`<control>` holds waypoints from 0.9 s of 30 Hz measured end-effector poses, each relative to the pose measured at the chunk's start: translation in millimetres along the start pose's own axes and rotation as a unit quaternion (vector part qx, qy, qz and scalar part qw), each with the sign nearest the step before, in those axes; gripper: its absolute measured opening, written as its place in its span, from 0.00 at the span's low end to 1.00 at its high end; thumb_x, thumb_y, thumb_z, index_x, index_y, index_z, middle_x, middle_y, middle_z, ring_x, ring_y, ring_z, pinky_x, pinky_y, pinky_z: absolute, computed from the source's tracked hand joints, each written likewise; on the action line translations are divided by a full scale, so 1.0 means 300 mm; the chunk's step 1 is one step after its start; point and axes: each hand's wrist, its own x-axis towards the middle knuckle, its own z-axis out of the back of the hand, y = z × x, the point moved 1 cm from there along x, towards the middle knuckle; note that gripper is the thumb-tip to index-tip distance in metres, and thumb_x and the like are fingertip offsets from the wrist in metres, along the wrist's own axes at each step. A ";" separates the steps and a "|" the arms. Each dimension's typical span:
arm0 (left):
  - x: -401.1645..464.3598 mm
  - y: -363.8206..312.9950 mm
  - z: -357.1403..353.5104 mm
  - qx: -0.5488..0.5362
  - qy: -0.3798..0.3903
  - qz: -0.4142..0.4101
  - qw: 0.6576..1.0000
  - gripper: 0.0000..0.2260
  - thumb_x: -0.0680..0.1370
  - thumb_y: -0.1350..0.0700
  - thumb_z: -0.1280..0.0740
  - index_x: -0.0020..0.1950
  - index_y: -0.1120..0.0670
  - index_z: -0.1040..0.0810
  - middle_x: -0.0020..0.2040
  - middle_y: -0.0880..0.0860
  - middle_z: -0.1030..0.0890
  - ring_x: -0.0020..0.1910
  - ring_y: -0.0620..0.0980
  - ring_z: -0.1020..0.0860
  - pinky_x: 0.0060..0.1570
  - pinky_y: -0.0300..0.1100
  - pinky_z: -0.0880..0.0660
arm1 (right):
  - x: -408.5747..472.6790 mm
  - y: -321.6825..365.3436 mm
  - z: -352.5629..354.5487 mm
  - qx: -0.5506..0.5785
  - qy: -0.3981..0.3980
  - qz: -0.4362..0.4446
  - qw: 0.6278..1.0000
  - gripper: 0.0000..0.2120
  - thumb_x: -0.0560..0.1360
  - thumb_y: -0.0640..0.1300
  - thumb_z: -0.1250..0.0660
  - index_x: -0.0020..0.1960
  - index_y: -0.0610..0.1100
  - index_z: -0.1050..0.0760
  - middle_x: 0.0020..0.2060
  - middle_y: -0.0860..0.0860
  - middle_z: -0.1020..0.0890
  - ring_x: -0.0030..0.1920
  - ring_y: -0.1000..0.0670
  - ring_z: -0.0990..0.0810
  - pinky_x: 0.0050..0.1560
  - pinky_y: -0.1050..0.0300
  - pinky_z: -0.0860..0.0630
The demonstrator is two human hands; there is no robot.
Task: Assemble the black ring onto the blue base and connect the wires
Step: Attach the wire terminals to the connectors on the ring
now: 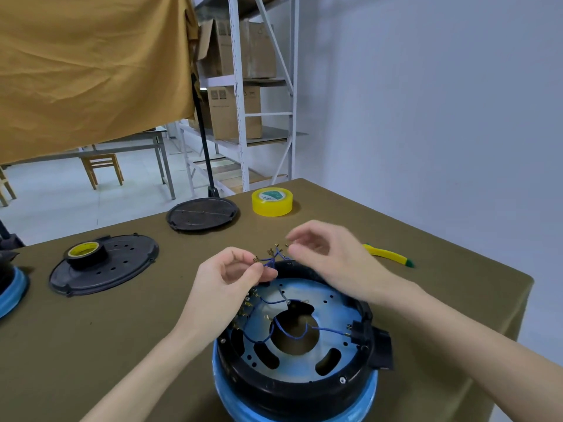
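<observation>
A bundle of blue wires fanned upward from the 12 o'clock rim of the black ring, which sat on the blue base at the bench's near edge. The left hand pinched the bundle low; the right hand, fingers loosely curled and grasping nothing, hovered just beside the terminal tips at 1 o'clock, nearer them.

Operator body, head view: two forearms enter from the bottom edge, both bare to the frame edge; no sleeve, glove, watch or ring seen. Left hand and right hand bare. Fingernails short and unpainted where visible. No markings on either arm.
</observation>
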 end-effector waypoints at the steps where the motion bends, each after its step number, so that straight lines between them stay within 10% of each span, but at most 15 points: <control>1: -0.002 -0.006 0.000 -0.008 0.003 0.002 1.000 0.04 0.82 0.59 0.30 0.51 0.59 0.22 0.45 0.52 0.11 0.48 0.47 0.12 0.46 0.30 0.22 | -0.003 0.030 -0.026 0.013 0.042 -0.009 0.999 0.08 0.80 0.50 0.29 0.57 0.49 0.18 0.49 0.55 0.14 0.51 0.57 0.16 0.55 0.62 0.21; 13: 0.009 -0.008 0.065 0.154 -0.002 -0.077 0.985 0.07 0.80 0.57 0.29 0.46 0.47 0.15 0.44 0.44 0.14 0.44 0.42 0.17 0.45 0.30 0.23 | 0.001 0.029 -0.100 0.248 0.096 -0.199 0.943 0.09 0.83 0.40 0.34 0.55 0.36 0.18 0.37 0.44 0.23 0.32 0.49 0.18 0.31 0.59 0.21; 18: 0.025 0.095 0.090 0.135 -0.060 -0.007 0.989 0.06 0.82 0.58 0.31 0.51 0.49 0.16 0.47 0.44 0.14 0.49 0.40 0.18 0.47 0.31 0.25 | 0.026 0.008 -0.141 0.176 0.160 -0.290 0.927 0.09 0.81 0.37 0.31 0.56 0.31 0.19 0.33 0.46 0.23 0.26 0.55 0.30 0.23 0.66 0.39; 27: 0.033 0.163 0.096 0.095 -0.058 0.049 0.993 0.07 0.83 0.58 0.32 0.51 0.49 0.16 0.44 0.43 0.14 0.41 0.39 0.17 0.38 0.31 0.23 | 0.060 -0.023 -0.167 0.160 0.224 -0.363 0.890 0.04 0.79 0.33 0.30 0.53 0.34 0.19 0.37 0.43 0.18 0.27 0.56 0.25 0.24 0.67 0.34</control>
